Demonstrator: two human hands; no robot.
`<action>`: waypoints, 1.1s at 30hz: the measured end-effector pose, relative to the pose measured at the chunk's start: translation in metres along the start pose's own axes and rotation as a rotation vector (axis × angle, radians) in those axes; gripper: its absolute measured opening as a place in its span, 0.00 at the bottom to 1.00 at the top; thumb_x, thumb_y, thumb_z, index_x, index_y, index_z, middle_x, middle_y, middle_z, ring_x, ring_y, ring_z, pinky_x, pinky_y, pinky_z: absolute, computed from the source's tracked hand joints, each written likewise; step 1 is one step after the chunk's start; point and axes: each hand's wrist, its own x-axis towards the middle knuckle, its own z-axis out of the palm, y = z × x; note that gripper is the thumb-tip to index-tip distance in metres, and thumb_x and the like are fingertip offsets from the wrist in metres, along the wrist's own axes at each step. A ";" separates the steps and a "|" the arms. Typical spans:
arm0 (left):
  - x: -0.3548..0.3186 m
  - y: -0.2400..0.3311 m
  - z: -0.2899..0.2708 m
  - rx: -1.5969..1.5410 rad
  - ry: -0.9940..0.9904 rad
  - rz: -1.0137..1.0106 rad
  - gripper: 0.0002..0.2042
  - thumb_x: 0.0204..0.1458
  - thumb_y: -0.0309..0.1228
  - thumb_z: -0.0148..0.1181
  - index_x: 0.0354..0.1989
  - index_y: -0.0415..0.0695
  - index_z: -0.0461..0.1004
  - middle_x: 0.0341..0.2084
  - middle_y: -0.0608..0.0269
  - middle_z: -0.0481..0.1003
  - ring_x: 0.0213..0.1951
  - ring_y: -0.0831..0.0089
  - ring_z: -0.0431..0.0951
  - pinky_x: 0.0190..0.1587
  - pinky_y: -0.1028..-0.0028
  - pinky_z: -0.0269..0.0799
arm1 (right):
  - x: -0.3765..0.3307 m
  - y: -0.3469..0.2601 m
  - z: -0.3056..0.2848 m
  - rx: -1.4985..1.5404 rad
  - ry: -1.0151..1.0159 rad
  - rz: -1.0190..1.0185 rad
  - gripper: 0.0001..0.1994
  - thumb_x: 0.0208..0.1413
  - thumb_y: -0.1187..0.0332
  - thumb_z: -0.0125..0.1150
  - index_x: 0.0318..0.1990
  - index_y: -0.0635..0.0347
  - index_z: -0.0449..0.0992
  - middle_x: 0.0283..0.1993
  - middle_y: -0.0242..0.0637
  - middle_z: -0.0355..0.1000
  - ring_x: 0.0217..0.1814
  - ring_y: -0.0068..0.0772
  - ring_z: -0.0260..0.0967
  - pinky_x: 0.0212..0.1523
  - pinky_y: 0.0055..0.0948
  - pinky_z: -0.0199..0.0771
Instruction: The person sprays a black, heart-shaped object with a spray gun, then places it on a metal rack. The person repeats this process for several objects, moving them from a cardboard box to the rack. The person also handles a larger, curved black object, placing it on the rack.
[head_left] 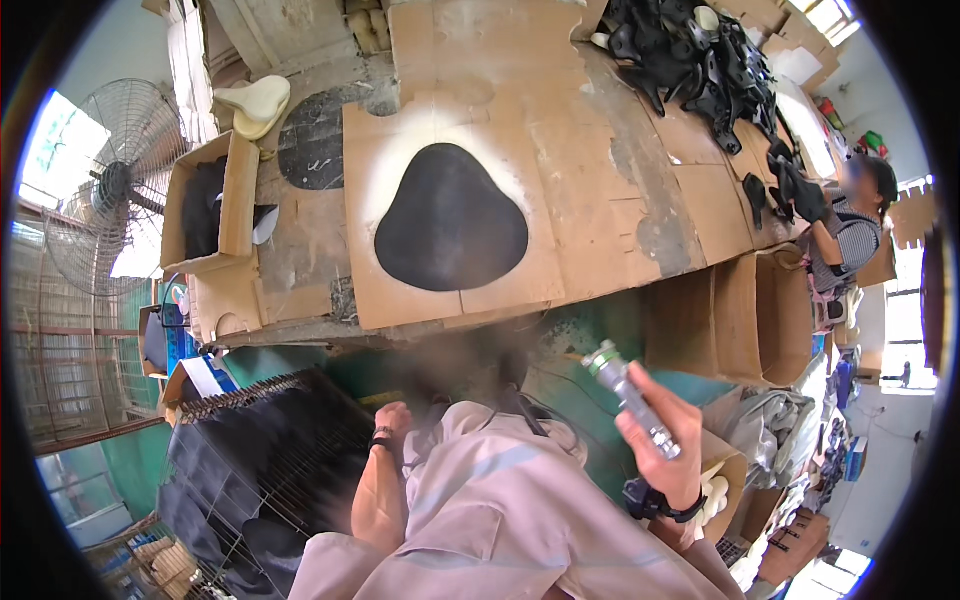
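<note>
My right hand [665, 435] is wrapped round a silver metal spray gun [632, 398] with a green ring at its front end. It hangs before the front edge of the worktable, to the right of my body. On the table a black, rounded triangular sheet [450, 222] lies flat, its narrow end pointing away from me. White overspray rings it on the cardboard [362, 300] beneath. My left hand [392, 417] is low beside my body, near a wire rack, with its fingers curled; whatever they hold, if anything, is hidden.
Black sheets fill the wire rack [250, 480] at lower left. An open carton [245, 200] and cream saddle-shaped pads [258, 100] stand at the table's left. Black moulded parts [690, 60] are heaped far right, near a co-worker [840, 235]. A large carton [735, 315] stands below them.
</note>
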 end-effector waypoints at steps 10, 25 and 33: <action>-0.024 0.152 0.072 0.062 0.046 0.588 0.10 0.58 0.29 0.60 0.45 0.38 0.78 0.27 0.64 0.78 0.25 0.78 0.77 0.25 0.77 0.74 | -0.018 -0.002 0.012 0.082 -0.110 0.088 0.29 0.45 0.81 0.69 0.60 0.66 0.74 0.41 0.51 0.78 0.38 0.46 0.79 0.41 0.32 0.77; -0.003 0.313 0.184 0.866 0.696 0.732 0.14 0.45 0.37 0.74 0.41 0.52 0.80 0.38 0.60 0.80 0.44 0.57 0.80 0.47 0.58 0.75 | -0.043 0.001 -0.015 0.005 0.016 0.183 0.29 0.44 0.80 0.70 0.58 0.68 0.75 0.34 0.47 0.77 0.33 0.40 0.77 0.37 0.29 0.75; -0.008 0.314 0.190 0.832 0.707 0.802 0.12 0.45 0.33 0.71 0.39 0.51 0.81 0.35 0.59 0.77 0.44 0.57 0.79 0.48 0.59 0.75 | -0.019 0.005 -0.003 0.074 0.020 0.035 0.32 0.40 0.79 0.71 0.59 0.68 0.75 0.31 0.45 0.75 0.29 0.40 0.74 0.33 0.29 0.73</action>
